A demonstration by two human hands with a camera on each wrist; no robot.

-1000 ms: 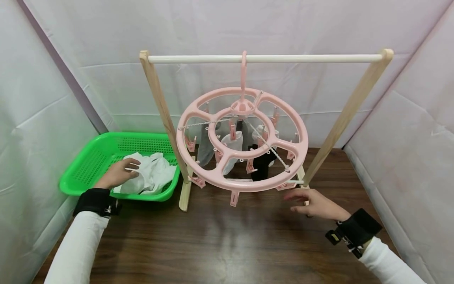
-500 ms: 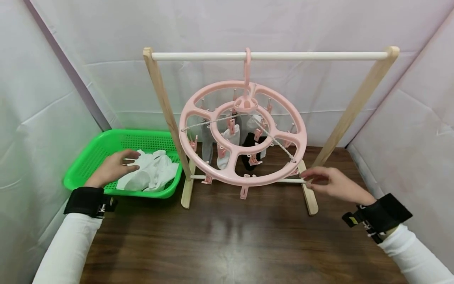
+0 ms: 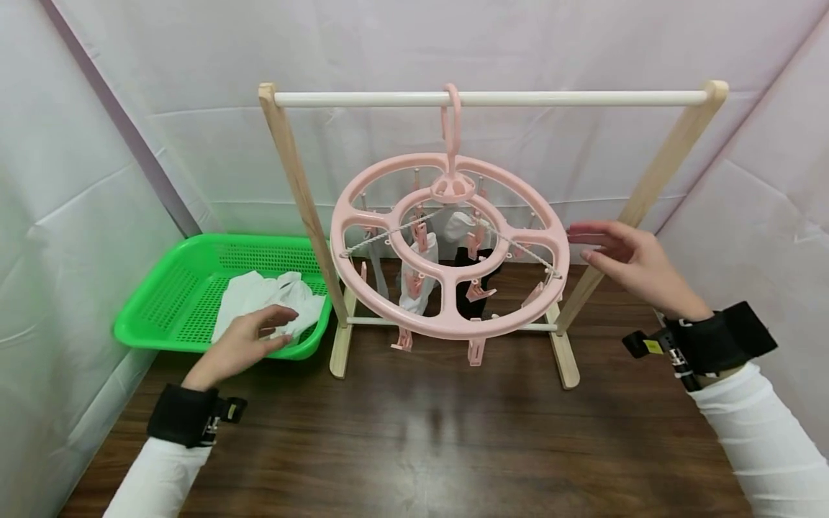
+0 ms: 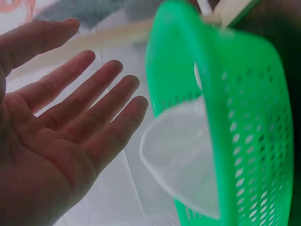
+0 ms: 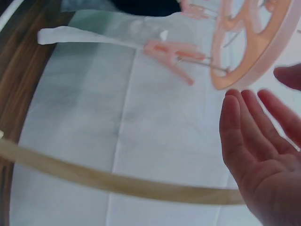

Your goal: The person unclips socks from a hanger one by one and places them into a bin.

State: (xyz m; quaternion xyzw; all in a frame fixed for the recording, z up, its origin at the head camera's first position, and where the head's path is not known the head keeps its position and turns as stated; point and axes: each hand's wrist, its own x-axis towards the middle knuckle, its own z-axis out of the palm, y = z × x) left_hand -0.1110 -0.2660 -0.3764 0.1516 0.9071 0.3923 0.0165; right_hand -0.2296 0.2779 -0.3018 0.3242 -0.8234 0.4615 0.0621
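Observation:
A round pink clip hanger (image 3: 447, 324) hangs by its hook from the white bar (image 3: 550, 98) of a wooden rack. Clipped below it are a white sock (image 3: 417, 280), a black sock (image 3: 471, 298) and grey socks, partly hidden by the rings. My right hand (image 3: 637, 266) is at the hanger's right rim, fingers extended; in the right wrist view its fingertips (image 5: 230, 110) are right by the rim. My left hand (image 3: 242, 345) is over the front edge of the green basket (image 3: 149, 327), fingers spread and holding nothing. White cloth (image 3: 249, 295) lies crumpled in the basket.
The rack's wooden legs (image 3: 563, 352) stand on the dark wood table (image 3: 414, 432). Several pink clips (image 3: 476, 351) dangle from the hanger's rings. White fabric walls (image 3: 764, 216) enclose the back and both sides.
My right hand has risen from low beside the rack's right foot to the hanger's rim. The hanger has turned, its clips and socks shifting. My left hand has moved back off the white cloth.

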